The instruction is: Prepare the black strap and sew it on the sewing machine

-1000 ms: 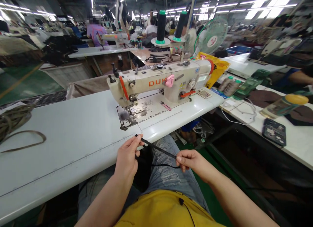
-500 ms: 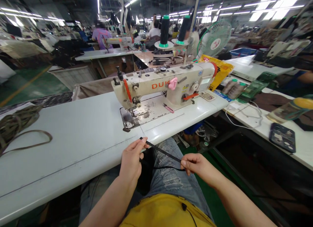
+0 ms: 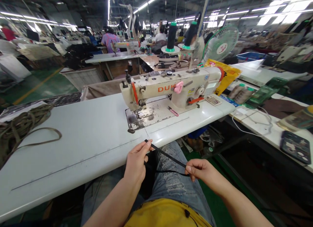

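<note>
A narrow black strap [image 3: 168, 155] is stretched between my two hands above my lap. My left hand [image 3: 137, 157] pinches its upper end at the front edge of the white sewing table [image 3: 85, 129]. Further down to the right, my right hand [image 3: 199, 170] grips the strap, and a slack length of it loops back under toward the left. Thin thread runs from near that pinched end up to the needle area of the sewing machine [image 3: 166, 86]. Pink-handled thread snips [image 3: 173, 111] lie on the machine bed.
Olive webbing [image 3: 31, 129] is heaped on the table's left. Black thread cones [image 3: 171, 36] and a green fan [image 3: 221, 44] stand behind the machine. On the right side table are a phone [image 3: 295, 147], a bottle [image 3: 297, 119] and a white cable [image 3: 251, 134]. A person [image 3: 110, 41] sits beyond.
The whole view has shifted, so the machine and table appear further right. Both hands keep their hold on the strap, with little change between them.
</note>
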{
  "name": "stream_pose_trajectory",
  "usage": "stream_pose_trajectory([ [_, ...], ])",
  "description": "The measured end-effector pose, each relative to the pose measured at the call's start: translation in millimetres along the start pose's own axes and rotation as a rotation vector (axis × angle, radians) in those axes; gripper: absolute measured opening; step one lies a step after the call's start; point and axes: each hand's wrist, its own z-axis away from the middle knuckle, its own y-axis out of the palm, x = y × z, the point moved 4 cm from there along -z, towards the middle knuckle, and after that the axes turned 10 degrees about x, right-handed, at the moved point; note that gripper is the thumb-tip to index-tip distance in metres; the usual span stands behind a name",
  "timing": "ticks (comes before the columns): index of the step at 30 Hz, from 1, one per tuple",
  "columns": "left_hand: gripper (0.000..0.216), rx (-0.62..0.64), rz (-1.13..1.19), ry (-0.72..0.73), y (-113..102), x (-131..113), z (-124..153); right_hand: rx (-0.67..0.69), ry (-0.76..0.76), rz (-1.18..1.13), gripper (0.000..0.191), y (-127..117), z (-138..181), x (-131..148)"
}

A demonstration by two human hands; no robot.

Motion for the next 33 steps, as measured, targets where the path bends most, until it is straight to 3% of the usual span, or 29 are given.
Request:
stream_pose_trajectory([
  [7, 0.049, -0.019, 0.165, -0.053, -1.5, 1.5, 2.4, 0.044, 0.012, -0.022, 0.056, -2.0, 1.6, -2.4],
  [12, 0.048, -0.084, 0.346, -0.038, -11.2, -12.8, 2.2, 0.111, 0.104, -0.001, 0.060, -23.9, 8.2, -17.0],
  [20, 0.049, -0.138, 0.317, 0.031, -18.0, -23.5, -5.8, 0.025, 0.183, 0.102, 0.063, -61.5, 24.3, -25.2],
  [33, 0.043, -0.150, 0.332, 0.045, -20.5, -21.1, -8.8, 0.024, 0.195, 0.104, 0.065, -62.7, 23.7, -25.6],
])
